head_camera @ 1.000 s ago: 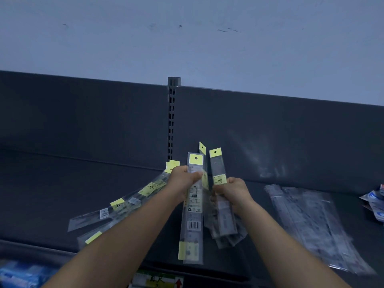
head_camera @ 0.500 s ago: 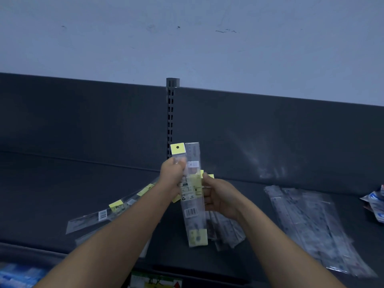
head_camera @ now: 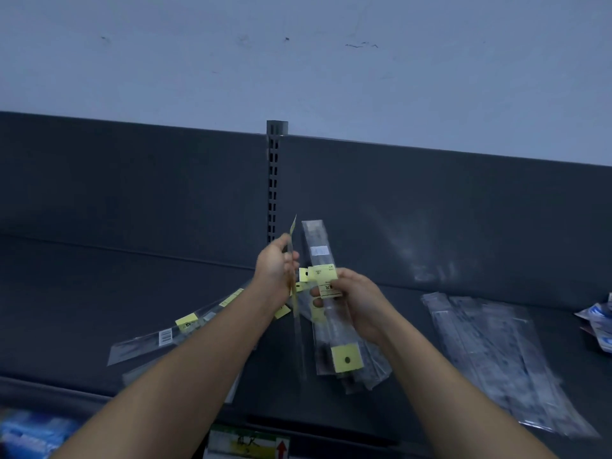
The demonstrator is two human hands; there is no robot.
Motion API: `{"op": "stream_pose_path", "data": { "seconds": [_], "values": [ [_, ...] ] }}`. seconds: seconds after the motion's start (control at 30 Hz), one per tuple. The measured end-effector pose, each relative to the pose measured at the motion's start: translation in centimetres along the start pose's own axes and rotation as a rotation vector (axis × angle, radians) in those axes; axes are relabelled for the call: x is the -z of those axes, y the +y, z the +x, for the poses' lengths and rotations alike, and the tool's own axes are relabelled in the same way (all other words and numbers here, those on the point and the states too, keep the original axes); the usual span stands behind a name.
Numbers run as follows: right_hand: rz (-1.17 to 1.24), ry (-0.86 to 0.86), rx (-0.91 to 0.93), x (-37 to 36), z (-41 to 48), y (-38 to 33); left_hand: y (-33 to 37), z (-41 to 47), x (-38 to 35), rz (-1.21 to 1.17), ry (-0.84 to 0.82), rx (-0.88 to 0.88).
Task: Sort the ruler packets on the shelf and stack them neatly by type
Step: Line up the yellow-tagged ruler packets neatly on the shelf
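My left hand (head_camera: pixel 275 272) grips a clear ruler packet (head_camera: pixel 297 326) seen edge-on, its yellow tab pointing up. My right hand (head_camera: pixel 356 301) grips a bundle of clear ruler packets (head_camera: pixel 318 253) with yellow labels, one yellow tab hanging at the lower end. Both hands are held above the dark shelf (head_camera: pixel 82 293), close together. A loose fan of yellow-tabbed packets (head_camera: pixel 165 336) lies on the shelf to the left, partly hidden by my left forearm. A pile of plain clear packets (head_camera: pixel 490 352) lies on the right.
The shelf's dark back panel has a slotted upright post (head_camera: pixel 273 180) behind my hands. Blue and white packs (head_camera: pixel 599 323) sit at the far right edge. Blue items (head_camera: pixel 29 435) and a price label (head_camera: pixel 246 443) show below the shelf's front edge.
The hands have drawn apart. The left hand now holds one packet turned edge-on, while the right hand keeps the rest of the bundle, flipped so that a yellow tab hangs low.
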State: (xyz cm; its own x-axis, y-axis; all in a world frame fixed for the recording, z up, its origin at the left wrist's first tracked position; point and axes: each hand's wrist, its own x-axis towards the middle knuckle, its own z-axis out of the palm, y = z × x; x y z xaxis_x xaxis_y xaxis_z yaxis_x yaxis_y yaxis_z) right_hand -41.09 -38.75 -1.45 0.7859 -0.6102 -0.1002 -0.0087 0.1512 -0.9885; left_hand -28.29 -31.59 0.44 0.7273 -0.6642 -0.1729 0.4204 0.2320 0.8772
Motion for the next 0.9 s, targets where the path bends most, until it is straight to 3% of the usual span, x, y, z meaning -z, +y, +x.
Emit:
{"op": "stream_pose_path", "data": {
  "seconds": [0.2, 0.4, 0.6, 0.7, 0.9],
  "values": [
    [0.085, 0.281, 0.098, 0.4, 0.0, -2.1, -0.6, -0.2, 0.4, 0.165, -0.053, -0.029],
    [-0.208, 0.579, 0.480, 1.3, 0.1, -2.3, -1.3, -0.1, 0.7, 0.266, -0.099, -0.031],
    [-0.292, 0.471, 0.418, 0.7, -0.4, -2.3, -2.7, 1.5, 1.7, 0.694, -0.198, -0.088],
    [-0.634, 0.485, 0.417, 1.1, -0.6, -1.9, -2.2, 1.5, 2.6, 0.844, -0.149, -0.170],
    [-1.230, 0.337, 0.258, 0.0, -0.5, -0.5, -0.6, 2.3, 6.4, 1.505, 0.134, -0.291]
  ]
}}
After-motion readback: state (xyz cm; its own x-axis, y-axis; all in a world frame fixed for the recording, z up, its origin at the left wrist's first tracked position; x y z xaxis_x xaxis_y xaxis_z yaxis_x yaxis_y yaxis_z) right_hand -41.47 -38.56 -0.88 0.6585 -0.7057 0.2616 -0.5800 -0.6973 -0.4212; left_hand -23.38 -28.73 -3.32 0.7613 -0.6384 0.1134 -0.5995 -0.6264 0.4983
